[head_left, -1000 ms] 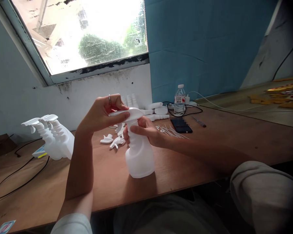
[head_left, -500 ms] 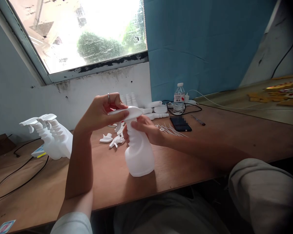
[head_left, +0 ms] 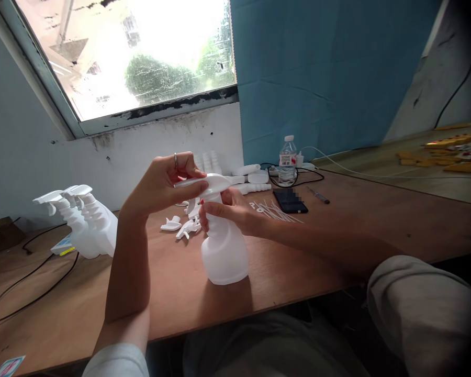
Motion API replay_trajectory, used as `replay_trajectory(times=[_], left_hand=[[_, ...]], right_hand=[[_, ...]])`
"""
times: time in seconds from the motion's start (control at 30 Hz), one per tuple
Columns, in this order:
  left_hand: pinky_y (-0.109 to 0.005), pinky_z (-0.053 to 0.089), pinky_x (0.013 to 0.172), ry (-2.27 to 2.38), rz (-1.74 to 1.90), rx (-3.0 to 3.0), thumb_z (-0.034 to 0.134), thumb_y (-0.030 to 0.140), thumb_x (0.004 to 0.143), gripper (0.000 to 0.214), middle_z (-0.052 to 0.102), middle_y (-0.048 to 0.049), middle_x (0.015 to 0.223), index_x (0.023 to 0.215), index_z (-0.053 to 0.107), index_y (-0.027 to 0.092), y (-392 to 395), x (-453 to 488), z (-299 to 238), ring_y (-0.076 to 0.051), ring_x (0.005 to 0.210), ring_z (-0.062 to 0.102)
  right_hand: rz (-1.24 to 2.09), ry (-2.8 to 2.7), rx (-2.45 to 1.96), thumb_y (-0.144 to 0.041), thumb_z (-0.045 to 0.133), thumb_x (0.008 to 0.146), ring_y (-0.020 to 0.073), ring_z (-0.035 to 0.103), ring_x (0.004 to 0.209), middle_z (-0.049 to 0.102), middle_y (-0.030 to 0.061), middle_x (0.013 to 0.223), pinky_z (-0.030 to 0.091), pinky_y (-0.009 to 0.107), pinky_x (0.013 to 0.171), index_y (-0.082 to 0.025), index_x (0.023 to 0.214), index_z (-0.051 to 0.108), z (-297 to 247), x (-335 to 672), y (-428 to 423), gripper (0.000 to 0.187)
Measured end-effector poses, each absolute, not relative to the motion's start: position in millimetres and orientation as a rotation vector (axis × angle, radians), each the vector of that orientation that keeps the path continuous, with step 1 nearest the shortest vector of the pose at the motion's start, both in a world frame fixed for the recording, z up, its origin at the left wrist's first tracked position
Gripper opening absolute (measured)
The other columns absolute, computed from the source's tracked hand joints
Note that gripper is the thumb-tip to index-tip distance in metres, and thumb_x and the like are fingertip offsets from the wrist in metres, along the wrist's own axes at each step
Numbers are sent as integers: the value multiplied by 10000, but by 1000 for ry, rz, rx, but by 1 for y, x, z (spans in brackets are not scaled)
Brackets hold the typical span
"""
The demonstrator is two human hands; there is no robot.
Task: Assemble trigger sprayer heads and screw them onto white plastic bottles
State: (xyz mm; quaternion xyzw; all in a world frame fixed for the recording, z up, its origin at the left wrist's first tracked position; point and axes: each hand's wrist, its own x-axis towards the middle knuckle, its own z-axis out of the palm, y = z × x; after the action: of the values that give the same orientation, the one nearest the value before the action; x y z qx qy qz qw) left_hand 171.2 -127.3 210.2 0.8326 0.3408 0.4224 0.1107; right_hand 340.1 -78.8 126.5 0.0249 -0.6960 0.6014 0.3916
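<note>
A translucent white spray bottle stands upright near the table's front edge. Its white trigger spray head sits at the top of the neck, nozzle pointing left. My left hand, with a ring on one finger, pinches the spray head between thumb and fingers. Wrapped round the bottle's neck just below the head is my right hand. Behind the bottle lie several loose white spray heads, partly hidden by my hands.
Spray bottles with heads stand at the left. Thin white tubes, a phone, a small tool and a water bottle are at the right. More white bottles lie by the wall. Black cables cross the left side.
My right hand's thumb and fingers have shifted on the bottle's neck, the thumb now lower and further left. The left hand stays on the spray head; the bottle stands in the same place.
</note>
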Motion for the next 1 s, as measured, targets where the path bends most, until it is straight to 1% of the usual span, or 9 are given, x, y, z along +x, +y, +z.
replay_trajectory(times=[0.2, 0.4, 0.47, 0.57, 0.63, 0.7, 0.8, 0.93, 1.0], left_hand=[[-148, 442, 427, 1015, 1249, 2429, 735, 286, 767, 316, 641, -23, 784, 670, 459, 167, -125, 169, 209, -58, 573, 557], [-240, 556, 665, 995, 1261, 2503, 760, 366, 767, 264, 674, -35, 810, 725, 597, 162, -125, 166, 211, -142, 790, 664], [-269, 554, 671, 938, 1192, 2524, 703, 471, 811, 304, 707, -63, 871, 810, 673, 168, -123, 161, 213, -163, 808, 674], [-316, 554, 716, 848, 1161, 2537, 471, 633, 901, 526, 732, -114, 983, 941, 738, 180, -117, 151, 217, -205, 894, 688], [-331, 553, 742, 889, 1178, 2512, 344, 651, 938, 620, 734, -127, 1008, 1036, 737, 181, -114, 143, 220, -215, 922, 689], [-325, 553, 733, 1012, 1147, 2489, 328, 622, 957, 610, 737, -127, 992, 1120, 710, 175, -111, 132, 222, -204, 880, 688], [-298, 554, 716, 1238, 865, 2486, 461, 591, 926, 526, 740, -107, 991, 1180, 681, 188, -107, 116, 224, -186, 812, 677], [-268, 563, 724, 1548, 155, 2217, 590, 577, 846, 531, 735, -72, 1076, 1270, 631, 260, -103, 102, 223, -207, 893, 696], [-259, 563, 738, 1604, 26, 2133, 615, 565, 826, 550, 736, -68, 1076, 1293, 614, 273, -103, 102, 222, -218, 940, 696]], right_hand=[[1647, -1791, 100, -332, 694, 824, 140, 631, 619, 654, 38, 736, 534, 261, 562, -126, 849, 597, 126, 341, -70, 229], [1918, -1927, 99, -303, 700, 762, 142, 617, 638, 660, 42, 732, 512, 250, 566, -113, 943, 605, 135, 345, -57, 279], [1983, -1975, 114, -258, 704, 742, 138, 615, 653, 656, 35, 741, 512, 251, 593, -119, 945, 600, 137, 348, -52, 268], [1981, -2025, 131, -253, 705, 743, 139, 615, 684, 650, 44, 750, 508, 260, 637, -114, 887, 596, 139, 351, -50, 229], [1950, -2017, 130, -265, 711, 738, 138, 606, 690, 646, 43, 761, 504, 267, 642, -113, 892, 597, 139, 352, -52, 245], [1881, -2001, 93, -271, 705, 756, 127, 586, 669, 631, 30, 753, 486, 256, 617, -119, 894, 598, 139, 352, -57, 232], [1763, -2012, 47, -265, 666, 818, 111, 558, 634, 602, 10, 703, 463, 246, 609, -124, 857, 593, 140, 352, -65, 163], [1704, -2067, 118, -278, 660, 844, 122, 584, 681, 625, 19, 748, 483, 272, 671, -123, 913, 610, 139, 352, -69, 176], [1666, -2060, 104, -289, 662, 853, 124, 591, 676, 622, 20, 732, 478, 267, 656, -122, 863, 606, 139, 352, -70, 176]])
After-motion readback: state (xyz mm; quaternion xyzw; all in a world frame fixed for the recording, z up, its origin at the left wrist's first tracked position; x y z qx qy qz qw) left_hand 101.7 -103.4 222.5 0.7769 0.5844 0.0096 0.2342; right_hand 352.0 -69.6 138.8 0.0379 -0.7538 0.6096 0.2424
